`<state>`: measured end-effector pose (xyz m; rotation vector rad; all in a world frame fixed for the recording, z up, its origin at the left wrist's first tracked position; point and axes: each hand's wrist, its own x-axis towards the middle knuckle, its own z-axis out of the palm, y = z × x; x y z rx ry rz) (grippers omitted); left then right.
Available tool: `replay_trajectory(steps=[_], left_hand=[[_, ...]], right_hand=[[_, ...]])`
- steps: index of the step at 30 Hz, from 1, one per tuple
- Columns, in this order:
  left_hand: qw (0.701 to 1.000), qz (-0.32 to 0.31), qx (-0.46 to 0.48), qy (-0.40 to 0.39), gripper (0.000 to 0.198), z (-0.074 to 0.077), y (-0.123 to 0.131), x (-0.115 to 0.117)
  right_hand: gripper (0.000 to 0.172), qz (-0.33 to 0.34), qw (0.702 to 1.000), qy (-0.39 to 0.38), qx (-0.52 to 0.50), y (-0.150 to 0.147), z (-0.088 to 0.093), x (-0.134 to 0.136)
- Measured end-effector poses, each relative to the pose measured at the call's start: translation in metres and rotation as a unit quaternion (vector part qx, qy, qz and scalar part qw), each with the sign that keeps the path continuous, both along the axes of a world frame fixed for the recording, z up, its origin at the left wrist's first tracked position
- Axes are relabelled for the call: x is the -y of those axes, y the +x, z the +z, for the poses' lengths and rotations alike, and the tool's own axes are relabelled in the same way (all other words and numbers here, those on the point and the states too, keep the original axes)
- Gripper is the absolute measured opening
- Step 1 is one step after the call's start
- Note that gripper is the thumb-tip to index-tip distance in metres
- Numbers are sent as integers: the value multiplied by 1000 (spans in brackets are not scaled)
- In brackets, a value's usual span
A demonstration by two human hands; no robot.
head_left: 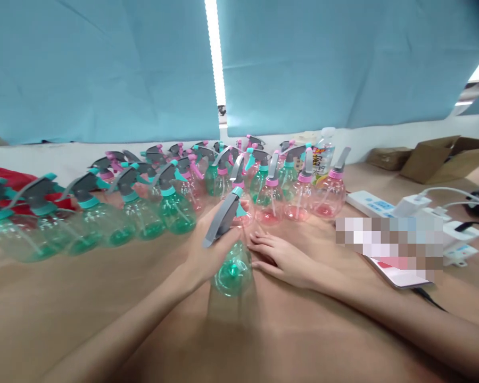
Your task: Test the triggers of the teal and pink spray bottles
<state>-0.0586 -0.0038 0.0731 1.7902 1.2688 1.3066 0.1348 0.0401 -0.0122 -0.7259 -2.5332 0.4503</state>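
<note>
My left hand (207,242) is closed around the neck of a clear green spray bottle (232,271) with a grey and teal trigger head. The bottle tilts a little, and my fingers hide its collar. Just right of it, my right hand (281,258) lies flat on the table with fingers stretched toward the bottle, holding nothing. Behind my hands stand pink spray bottles (269,207) with pink collars. To the left runs a row of green spray bottles (178,213) with teal collars.
On the right lie a white power strip (369,203) with plugged-in chargers and a phone (401,274), partly blurred out. An open cardboard box (443,159) and a clear plastic bottle (325,146) stand farther back. Red fabric or plastic (11,178) lies at the far left. Blue sheets (104,69) hang behind.
</note>
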Motion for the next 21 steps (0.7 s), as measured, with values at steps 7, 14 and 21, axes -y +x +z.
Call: replay_trajectory(steps=[7, 14, 21], left_hand=[[1000, -22, 4, -3, 25, 3, -1, -4], [1000, -15, -13, -24, 6, -1, -5, -6], [999, -18, -38, 15, 3, 5, -13, -7]], right_hand=[[30, 10, 1000, -2, -19, -14, 0, -11], [27, 8, 999, -18, -34, -17, -1, -14], [33, 4, 1000, -9, -23, -16, -7, -15]])
